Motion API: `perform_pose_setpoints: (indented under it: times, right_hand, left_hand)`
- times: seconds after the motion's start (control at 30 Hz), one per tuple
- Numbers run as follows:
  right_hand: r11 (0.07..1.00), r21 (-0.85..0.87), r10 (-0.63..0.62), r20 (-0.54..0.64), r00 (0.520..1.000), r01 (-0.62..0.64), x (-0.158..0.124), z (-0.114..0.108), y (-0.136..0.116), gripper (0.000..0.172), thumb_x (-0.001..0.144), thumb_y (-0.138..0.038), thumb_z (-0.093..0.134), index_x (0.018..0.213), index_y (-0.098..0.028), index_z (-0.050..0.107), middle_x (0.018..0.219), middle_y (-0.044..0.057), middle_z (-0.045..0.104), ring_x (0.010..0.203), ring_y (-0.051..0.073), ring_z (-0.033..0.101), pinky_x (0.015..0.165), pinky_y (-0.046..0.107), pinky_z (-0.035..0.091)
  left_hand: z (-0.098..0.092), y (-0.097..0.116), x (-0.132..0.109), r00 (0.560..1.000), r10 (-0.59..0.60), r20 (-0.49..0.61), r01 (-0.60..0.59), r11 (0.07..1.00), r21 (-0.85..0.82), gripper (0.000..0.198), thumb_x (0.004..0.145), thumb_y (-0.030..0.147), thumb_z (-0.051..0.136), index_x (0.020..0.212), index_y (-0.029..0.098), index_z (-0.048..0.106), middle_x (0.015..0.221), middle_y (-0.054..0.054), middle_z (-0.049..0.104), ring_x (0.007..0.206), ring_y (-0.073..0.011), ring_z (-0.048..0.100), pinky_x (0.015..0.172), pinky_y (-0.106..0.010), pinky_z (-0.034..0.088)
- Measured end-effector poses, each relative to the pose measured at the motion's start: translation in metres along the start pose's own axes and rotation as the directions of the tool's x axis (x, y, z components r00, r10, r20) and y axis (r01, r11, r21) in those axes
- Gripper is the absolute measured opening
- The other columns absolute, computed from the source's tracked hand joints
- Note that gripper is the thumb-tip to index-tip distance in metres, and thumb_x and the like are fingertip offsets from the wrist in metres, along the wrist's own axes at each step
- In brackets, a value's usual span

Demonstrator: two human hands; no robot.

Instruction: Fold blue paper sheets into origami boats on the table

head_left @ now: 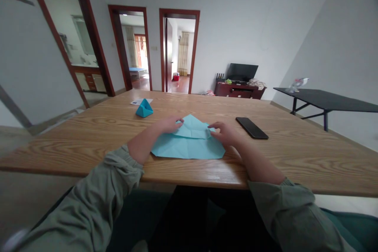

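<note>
A light blue sheet of paper [189,148] lies on the wooden table in front of me, its far part folded over toward me and rising to a point at the back. My left hand [170,125] grips the left edge of the folded part, fingers bent. At the opposite edge, my right hand [223,133] has its thumb and fingers closed on the paper. Creases run across the sheet. Beyond my left hand stands a darker blue folded paper pyramid [144,108], apart from both hands.
A black phone [252,128] lies on the wooden table [103,138] to the right of my right hand. Behind the paper pyramid is a small white printed card [137,102]. Farther off are a black folding table [330,98] and a TV [242,72] on a cabinet.
</note>
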State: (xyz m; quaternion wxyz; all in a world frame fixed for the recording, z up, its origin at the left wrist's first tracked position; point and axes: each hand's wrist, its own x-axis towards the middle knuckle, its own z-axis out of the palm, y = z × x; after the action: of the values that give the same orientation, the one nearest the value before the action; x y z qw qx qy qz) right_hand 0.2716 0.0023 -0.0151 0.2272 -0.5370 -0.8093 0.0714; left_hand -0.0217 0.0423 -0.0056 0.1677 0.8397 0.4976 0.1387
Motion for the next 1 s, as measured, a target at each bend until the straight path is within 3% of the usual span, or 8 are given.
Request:
perform_pose_setpoints:
  times: [0.1,0.17,0.27,0.4,0.57,0.73,0.87,1.0]
  right_hand:
    - [0.990,0.069,-0.129,0.066,0.989,0.124,-0.007,-0.001,0.001,0.044,0.075,-0.023,0.061,0.119,-0.021,0.065,0.126,0.008,0.062,0.116,0.024,0.056,0.100,0.036,0.041]
    - [0.993,0.048,-0.111,0.108,0.988,0.106,-0.009,-0.001,-0.001,0.052,0.072,-0.023,0.064,0.125,-0.021,0.062,0.126,0.008,0.062,0.114,0.025,0.057,0.099,0.037,0.041]
    - [1.000,-0.015,-0.007,0.169,0.986,0.009,-0.010,0.000,-0.002,0.055,0.072,-0.025,0.065,0.127,-0.025,0.060,0.115,0.007,0.067,0.097,0.022,0.064,0.087,0.032,0.047]
    - [1.000,-0.029,0.015,0.179,0.984,-0.010,-0.008,0.002,0.001,0.049,0.074,-0.022,0.062,0.123,-0.026,0.062,0.112,0.005,0.068,0.089,0.019,0.064,0.079,0.027,0.048]
    - [0.999,-0.012,0.035,0.102,0.994,-0.034,-0.005,0.009,0.008,0.036,0.077,-0.019,0.058,0.112,-0.024,0.065,0.106,0.005,0.069,0.086,0.017,0.063,0.077,0.026,0.047]
    - [0.998,-0.020,0.057,-0.005,0.998,-0.057,-0.002,0.014,0.007,0.028,0.076,-0.023,0.064,0.103,-0.023,0.061,0.091,0.003,0.069,0.078,0.016,0.062,0.069,0.024,0.046]
    - [0.996,-0.008,0.089,-0.041,0.995,-0.089,-0.001,0.012,0.003,0.022,0.078,-0.026,0.063,0.100,-0.022,0.060,0.089,0.003,0.069,0.076,0.015,0.063,0.063,0.023,0.043]
    - [0.990,-0.034,0.132,-0.056,0.990,-0.134,0.000,0.011,0.001,0.021,0.080,-0.031,0.061,0.098,-0.021,0.064,0.085,0.004,0.070,0.075,0.016,0.064,0.066,0.025,0.044]
  left_hand:
    - [-0.016,-0.003,-0.015,0.983,0.086,0.160,-0.085,0.996,-0.013,0.056,0.083,0.050,0.055,0.133,0.026,0.051,0.133,-0.006,0.056,0.114,-0.0231,0.056,0.096,-0.031,0.041]
    - [-0.025,-0.007,-0.024,0.965,0.091,0.248,-0.090,0.996,-0.014,0.072,0.072,0.054,0.066,0.137,0.027,0.047,0.135,-0.007,0.055,0.114,-0.0239,0.056,0.094,-0.030,0.042]
    - [-0.032,-0.011,-0.033,0.959,0.073,0.274,-0.075,0.997,-0.004,0.083,0.062,0.052,0.075,0.136,0.029,0.048,0.133,-0.008,0.056,0.116,-0.0255,0.055,0.093,-0.031,0.042]
    - [-0.033,-0.017,-0.034,0.949,0.113,0.294,-0.094,0.992,-0.079,0.079,0.063,0.046,0.075,0.135,0.029,0.049,0.127,-0.007,0.060,0.114,-0.0233,0.057,0.087,-0.027,0.045]
    - [-0.022,-0.023,-0.027,0.973,0.165,0.163,-0.151,0.984,-0.093,0.050,0.076,0.043,0.063,0.121,0.021,0.059,0.115,-0.005,0.066,0.096,-0.0177,0.063,0.076,-0.024,0.046]
    - [-0.015,-0.014,-0.028,0.983,0.184,-0.013,-0.179,0.970,0.167,0.030,0.075,0.042,0.064,0.095,0.020,0.065,0.093,-0.003,0.068,0.079,-0.0163,0.061,0.065,-0.024,0.041]
    - [-0.021,-0.003,-0.035,0.978,0.210,0.018,-0.210,0.960,0.185,0.034,0.076,0.052,0.062,0.082,0.020,0.067,0.081,-0.001,0.066,0.073,-0.0147,0.058,0.062,-0.023,0.038]
    - [-0.024,-0.001,-0.037,0.976,0.198,0.089,-0.208,0.972,0.114,0.043,0.067,0.058,0.069,0.089,0.022,0.070,0.082,0.000,0.067,0.074,-0.0143,0.059,0.062,-0.022,0.040]
